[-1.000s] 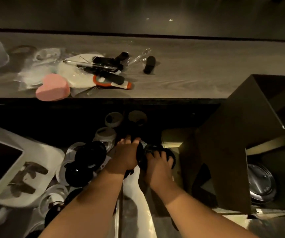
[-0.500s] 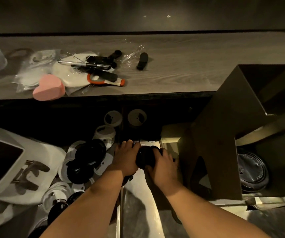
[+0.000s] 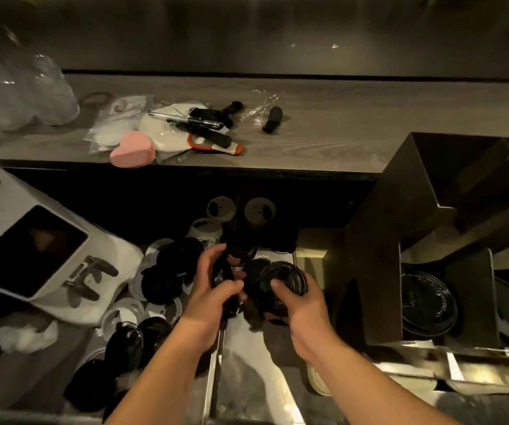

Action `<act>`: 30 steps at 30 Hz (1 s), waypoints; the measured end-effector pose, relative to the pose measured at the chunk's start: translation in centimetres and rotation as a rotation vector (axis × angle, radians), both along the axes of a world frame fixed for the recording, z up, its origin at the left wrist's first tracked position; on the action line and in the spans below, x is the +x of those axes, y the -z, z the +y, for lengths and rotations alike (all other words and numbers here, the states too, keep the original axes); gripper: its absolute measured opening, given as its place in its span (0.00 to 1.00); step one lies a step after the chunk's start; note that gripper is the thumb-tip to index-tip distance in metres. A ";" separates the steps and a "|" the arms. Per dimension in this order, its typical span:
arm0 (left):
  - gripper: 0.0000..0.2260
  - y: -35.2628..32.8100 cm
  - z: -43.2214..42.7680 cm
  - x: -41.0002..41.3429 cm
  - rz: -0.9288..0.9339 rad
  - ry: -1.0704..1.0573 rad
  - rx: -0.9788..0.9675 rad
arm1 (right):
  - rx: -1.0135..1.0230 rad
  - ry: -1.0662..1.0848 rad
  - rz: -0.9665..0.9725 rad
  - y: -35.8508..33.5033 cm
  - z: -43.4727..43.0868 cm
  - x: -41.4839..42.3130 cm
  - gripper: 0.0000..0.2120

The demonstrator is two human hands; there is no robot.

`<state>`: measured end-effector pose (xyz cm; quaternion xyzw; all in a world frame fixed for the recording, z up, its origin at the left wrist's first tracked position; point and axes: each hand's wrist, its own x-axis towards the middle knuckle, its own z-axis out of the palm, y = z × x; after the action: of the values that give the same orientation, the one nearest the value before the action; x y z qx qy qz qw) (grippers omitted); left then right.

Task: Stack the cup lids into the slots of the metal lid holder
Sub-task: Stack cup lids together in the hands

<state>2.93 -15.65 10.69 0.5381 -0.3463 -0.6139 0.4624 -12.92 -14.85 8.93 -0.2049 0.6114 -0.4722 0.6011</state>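
Note:
My right hand (image 3: 300, 305) grips a stack of black cup lids (image 3: 281, 279) from the side, thumb on the top lid. My left hand (image 3: 210, 289) curls its fingers round another black lid (image 3: 223, 276) held on edge, just left of that stack. A loose pile of black and white lids (image 3: 167, 271) lies to the left on the low counter. The metal lid holder (image 3: 379, 271) stands at the right, a dark boxy frame. One of its slots holds a stack of black lids (image 3: 428, 305).
A white device with a dark screen (image 3: 29, 253) sits at the left. On the upper wooden shelf (image 3: 339, 133) lie a pink heart-shaped sponge (image 3: 132, 148), pens, tools and plastic bags. Two round containers (image 3: 258, 210) stand behind the lids.
Both hands have lifted and drawn slightly toward me with their lids. The right hand's stack has turned so that its top faces up. The view has shifted a little.

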 end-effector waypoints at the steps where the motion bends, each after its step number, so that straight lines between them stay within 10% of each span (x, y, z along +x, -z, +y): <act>1: 0.26 -1.3 1.2 0.2 0.151 -0.040 -0.001 | -0.034 -0.019 -0.067 -1.8 0.8 -0.4 0.17; 9: 0.19 -10.0 7.1 -2.6 0.954 0.103 -0.037 | -0.383 -0.299 -0.145 -13.4 4.9 -4.1 0.22; 16: 0.21 -14.4 10.1 -9.6 0.961 0.155 -0.125 | -0.678 -0.414 0.425 -17.0 7.0 -9.9 0.16; 24: 0.21 -15.0 11.6 -16.9 0.956 0.144 -0.100 | -0.698 -0.704 0.431 -18.4 8.9 -18.1 0.40; 30: 0.22 -14.8 11.5 -20.7 0.963 0.192 -0.121 | -0.730 -0.726 0.551 -18.8 7.9 -23.9 0.34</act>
<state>-17.78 -4.11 25.44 0.1311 -0.1765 -0.8114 0.5415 -36.82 -6.92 27.75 -0.7105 0.4334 -0.3453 0.4337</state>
